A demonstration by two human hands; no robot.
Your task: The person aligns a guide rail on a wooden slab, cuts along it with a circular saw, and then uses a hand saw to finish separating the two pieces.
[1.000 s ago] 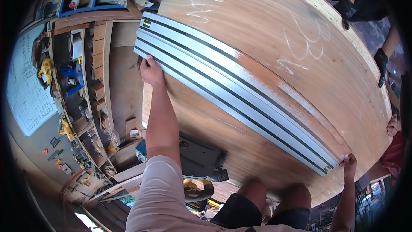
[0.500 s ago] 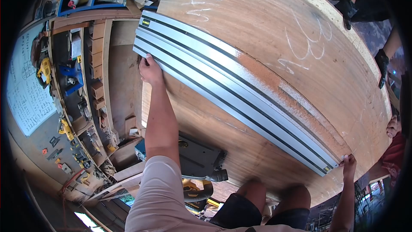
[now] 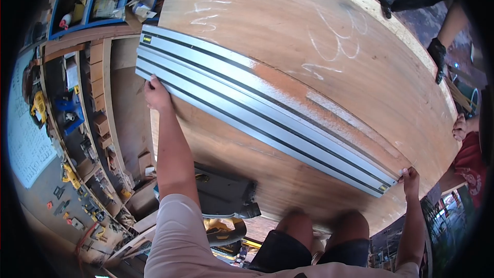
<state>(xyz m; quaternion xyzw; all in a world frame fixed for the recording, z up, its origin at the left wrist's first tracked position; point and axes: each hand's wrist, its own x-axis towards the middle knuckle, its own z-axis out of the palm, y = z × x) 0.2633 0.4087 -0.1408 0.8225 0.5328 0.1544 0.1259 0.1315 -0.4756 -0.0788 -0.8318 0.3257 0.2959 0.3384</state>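
Note:
A long silver saw guide rail (image 3: 247, 100) with black strips lies diagonally over a large wooden panel (image 3: 267, 25). Orange-brown sawdust (image 3: 288, 85) is spread along the far side of its right half. My left hand (image 3: 156, 94) grips the near edge close to the rail's left end, thumb on top and fingers hidden beneath. At the opposite end, my right hand (image 3: 409, 179) pinches the rail's corner between thumb and fingers. White chalk marks show on the panel beyond the rail.
A track saw (image 3: 221, 193) sits below my left forearm, near my knees. Shelves with tools (image 3: 85, 118) and a blue rack (image 3: 110, 15) stand at left. Across the panel, a person's black-gloved hands (image 3: 436, 57) are near its edge; another person's bare hand (image 3: 459, 127) touches the right side.
The view has shifted, so the panel and rail appear farther left. Both my hands keep their hold on the rail, and the sawdust still lies along it.

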